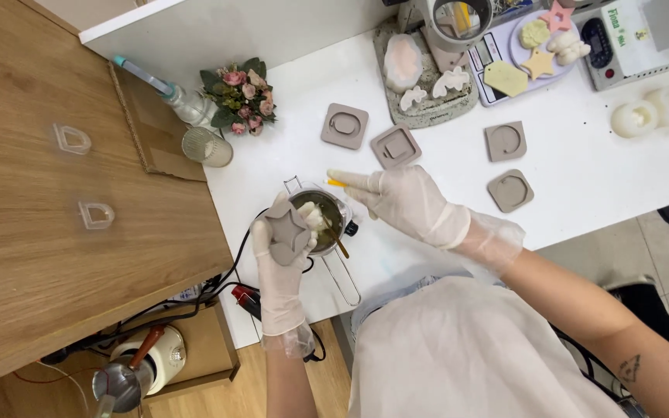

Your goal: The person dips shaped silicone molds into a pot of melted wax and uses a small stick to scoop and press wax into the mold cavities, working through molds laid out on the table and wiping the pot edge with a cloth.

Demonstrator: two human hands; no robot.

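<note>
My left hand (279,263), in a thin white glove, holds a grey silicone mould with a star-shaped cavity (287,230) upright beside a small metal melting pot (327,224). The pot holds pale wax pieces and a stick (341,248) leans inside it. My right hand (406,200), also gloved, hovers just right of the pot with fingers stretched flat towards it, holding nothing. A thin orange stick (336,183) lies by the fingertips.
Several grey square moulds (344,125) lie on the white table (582,178). A tray with cast white shapes (426,77), scales (528,46), a flower bunch (240,94), a glass cup (207,147) and a wooden counter (56,217) surround them. Cables hang left of the table.
</note>
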